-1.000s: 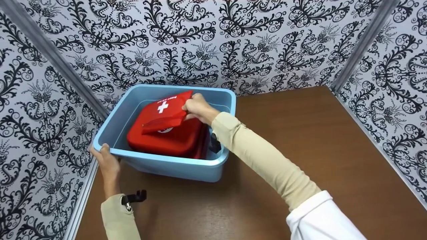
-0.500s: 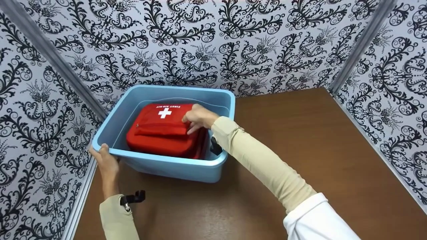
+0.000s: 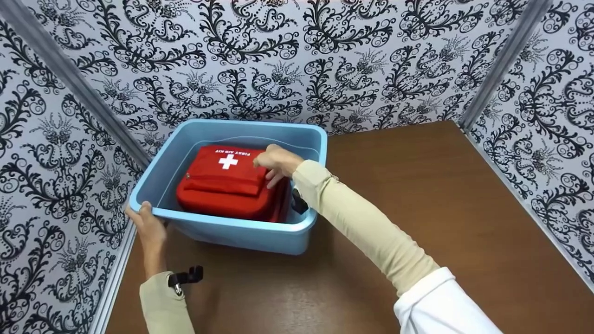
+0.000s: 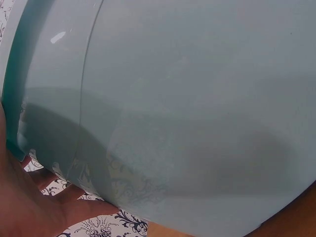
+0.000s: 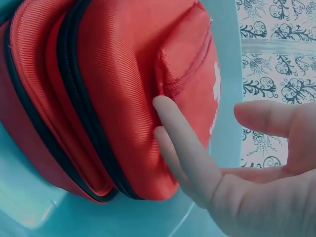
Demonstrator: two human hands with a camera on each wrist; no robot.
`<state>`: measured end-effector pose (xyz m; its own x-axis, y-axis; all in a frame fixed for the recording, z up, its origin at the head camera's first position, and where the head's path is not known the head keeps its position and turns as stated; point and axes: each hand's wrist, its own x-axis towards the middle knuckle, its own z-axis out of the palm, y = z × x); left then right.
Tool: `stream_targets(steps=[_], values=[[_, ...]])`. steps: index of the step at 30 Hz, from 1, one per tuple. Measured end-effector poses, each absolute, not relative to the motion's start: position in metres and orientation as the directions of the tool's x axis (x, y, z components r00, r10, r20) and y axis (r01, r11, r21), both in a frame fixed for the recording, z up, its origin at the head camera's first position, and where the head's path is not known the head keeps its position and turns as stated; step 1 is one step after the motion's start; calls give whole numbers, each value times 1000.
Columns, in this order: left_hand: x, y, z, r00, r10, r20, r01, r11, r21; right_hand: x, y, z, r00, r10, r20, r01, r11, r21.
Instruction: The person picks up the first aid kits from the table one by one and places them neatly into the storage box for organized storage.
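A blue plastic tub [image 3: 250, 239] holds several red zipped cases stacked inside. On the upper case [image 3: 222, 204] lies a flat red pouch [image 3: 211, 174] with a white cross and "FIRST AID KIT" lettering. My left hand [image 3: 151, 234] grips the tub's near left corner, thumb over the rim; the left wrist view shows its fingers along the outer wall. My right hand [image 3: 278, 160] is at the pouch's right end. In the right wrist view, its extended fingers [image 5: 185, 138] are right at the pouch and case, while the thumb stands apart from them.
The tub stands on a brown wooden table [image 3: 417, 208]. Patterned walls [image 3: 371, 60] rise behind and on both sides, the left one close to the tub. Black zips [image 5: 81, 94] run round the stacked cases.
The pouch, lifted and tilted in my right hand before, has come down flat on the upper case. My right fingers have loosened from it. The left hand keeps its grip on the tub.
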<state>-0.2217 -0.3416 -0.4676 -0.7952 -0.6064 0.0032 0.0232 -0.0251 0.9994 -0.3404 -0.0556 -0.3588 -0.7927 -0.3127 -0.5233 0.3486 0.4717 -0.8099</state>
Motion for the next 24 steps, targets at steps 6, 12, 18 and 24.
stream_targets(steps=[6, 12, 18, 24], values=[[-222, -341, -468, -798, -603, -9, 13, -33, 999, -345, -48, -351, -799, -316, -512, 296, 534, -792], [-224, -346, -463, -804, -595, -8, -41, 42, 998, -355, -35, -340, -815, -345, -466, 237, 536, -810], [-222, -352, -451, -826, -563, 2, -128, 191, 973, -367, -11, -327, -816, -390, -427, 139, 585, -799], [-218, -350, -411, -869, -488, 84, -230, 548, 804, -382, 26, -306, -864, -409, -294, 31, 540, -841]])
